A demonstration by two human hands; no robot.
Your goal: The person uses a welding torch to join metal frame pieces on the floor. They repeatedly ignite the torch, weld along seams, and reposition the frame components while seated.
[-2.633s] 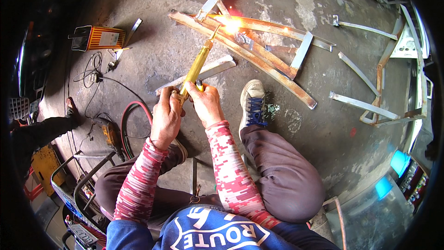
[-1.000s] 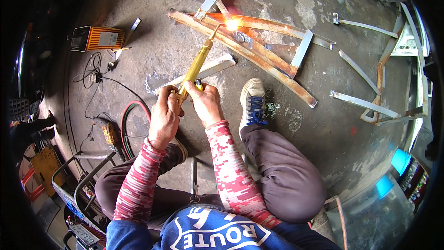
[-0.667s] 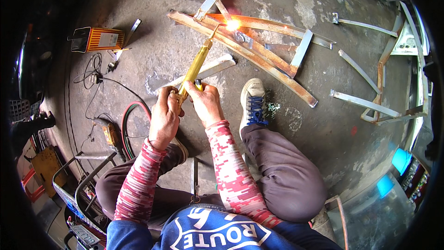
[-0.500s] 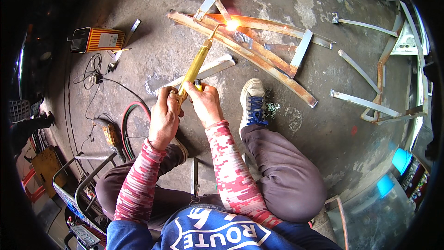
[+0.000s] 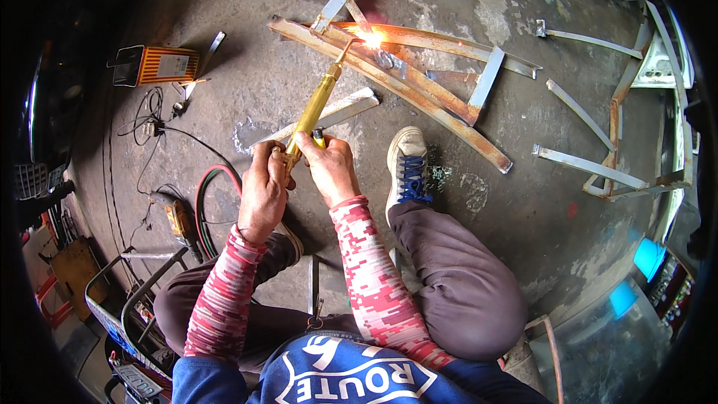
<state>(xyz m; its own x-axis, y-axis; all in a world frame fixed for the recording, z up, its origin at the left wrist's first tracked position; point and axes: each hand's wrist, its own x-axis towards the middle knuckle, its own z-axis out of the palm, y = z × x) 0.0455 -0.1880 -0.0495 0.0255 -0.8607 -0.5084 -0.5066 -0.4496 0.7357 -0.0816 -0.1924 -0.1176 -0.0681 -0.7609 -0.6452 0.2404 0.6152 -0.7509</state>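
Observation:
A brass gas torch [image 5: 317, 102] points away from me, and a bright flame [image 5: 372, 37] flares at its bent tip against the rusty steel angle bars [image 5: 407, 90]. My left hand [image 5: 263, 191] is closed round the valve end of the torch. Closed a little higher on the handle is my right hand [image 5: 330, 167], its thumb pressed to the brass. A small yellow and black lighter [image 5: 319, 138] sticks up from the right hand's fingers. A grey flat bar [image 5: 340, 9] and a shorter one [image 5: 488, 84] lie across the angle bars.
A loose bar [image 5: 348, 111] lies under the torch. Left are a striped tin [image 5: 166, 65], a tangled cable [image 5: 152, 126], a yellow power tool [image 5: 179, 221] and red and green hoses [image 5: 200, 206]. More cut bars [image 5: 591, 164] lie right. My shoe [image 5: 408, 168] is near the work.
The glow at the torch tip has broken into orange sparks that spray up and to the left. Both hands keep their hold, and the torch has barely shifted.

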